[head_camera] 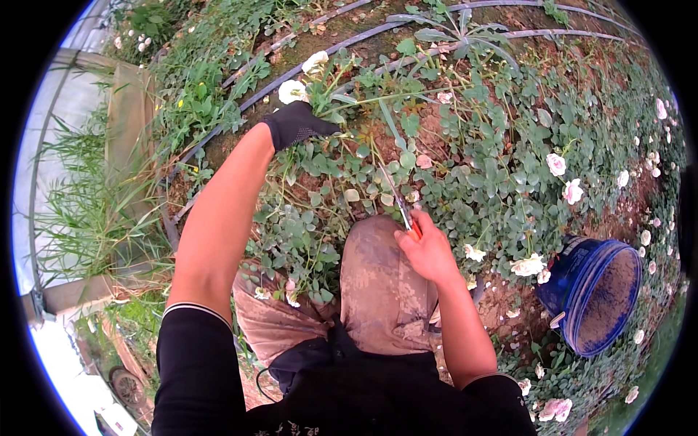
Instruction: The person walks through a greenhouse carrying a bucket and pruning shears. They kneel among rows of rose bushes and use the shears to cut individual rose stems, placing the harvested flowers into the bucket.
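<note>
My left hand (300, 126), in a black glove with a dotted palm, reaches to the upper left among rose stems. White rose blooms (293, 91) sit just beyond it. Its fingers are curled at green stems, but whether they grip one is hidden. My bare right hand (428, 242) is closed around the orange-red handles of a pair of pruning shears (402, 210), above my right knee. The metal blades point up and left toward low rose leaves (376, 188). A pale pink bloom (423, 161) lies near the blades.
A blue bucket (564, 294) with a soil-stained bottom lies tilted on the right. Dark irrigation hoses (349, 41) curve across the top. Rose bushes with pale blooms (556, 164) spread over the right side. Tall grass (98, 201) and a plastic sheet wall (46, 158) stand at left.
</note>
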{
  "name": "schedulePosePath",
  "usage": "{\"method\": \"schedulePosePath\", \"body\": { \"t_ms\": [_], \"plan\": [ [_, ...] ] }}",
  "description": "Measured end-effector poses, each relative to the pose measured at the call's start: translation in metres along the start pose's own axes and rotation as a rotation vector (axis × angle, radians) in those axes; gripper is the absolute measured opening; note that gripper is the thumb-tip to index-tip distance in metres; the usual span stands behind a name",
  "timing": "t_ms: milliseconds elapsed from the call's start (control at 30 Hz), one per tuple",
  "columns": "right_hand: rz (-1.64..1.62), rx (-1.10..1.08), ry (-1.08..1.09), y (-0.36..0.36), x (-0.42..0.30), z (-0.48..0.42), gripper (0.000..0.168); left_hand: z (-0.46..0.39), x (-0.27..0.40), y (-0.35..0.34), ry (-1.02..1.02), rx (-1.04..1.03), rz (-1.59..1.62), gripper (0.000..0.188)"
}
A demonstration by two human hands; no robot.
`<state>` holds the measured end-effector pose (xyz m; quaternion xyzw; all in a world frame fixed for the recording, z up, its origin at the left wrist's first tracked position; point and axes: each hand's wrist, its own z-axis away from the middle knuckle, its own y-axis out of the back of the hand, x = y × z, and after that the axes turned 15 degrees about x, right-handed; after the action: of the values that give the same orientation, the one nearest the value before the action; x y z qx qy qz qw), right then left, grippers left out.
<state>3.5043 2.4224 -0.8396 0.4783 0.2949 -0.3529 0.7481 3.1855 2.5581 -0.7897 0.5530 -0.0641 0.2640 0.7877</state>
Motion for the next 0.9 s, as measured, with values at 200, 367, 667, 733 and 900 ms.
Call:
{"method": "schedulePosePath", "body": {
  "t_ms": [200,367,667,733,900],
  "plan": [
    [0.02,-0.021,-0.018,-0.003,-0.009,-0.001,0.057,-0.005,-0.053,0.017,0.002,0.254,0.129,0.031],
    [0.084,0.033,-0.004,-0.005,-0.017,-0.008,0.056,0.016,-0.021,0.036,-0.174,0.154,0.153,0.027],
    [0.106,0.022,0.031,-0.011,-0.018,-0.01,0.057,0.008,0.044,0.019,-0.276,-0.118,-0.364,0.062],
    [0.097,0.02,0.035,-0.013,-0.019,-0.008,0.057,0.006,0.048,0.017,-0.305,-0.138,-0.435,0.058],
    [0.145,0.111,0.088,-0.014,-0.015,-0.01,0.055,-0.008,0.049,0.016,-0.266,0.184,-0.431,0.044]
  ]
}}
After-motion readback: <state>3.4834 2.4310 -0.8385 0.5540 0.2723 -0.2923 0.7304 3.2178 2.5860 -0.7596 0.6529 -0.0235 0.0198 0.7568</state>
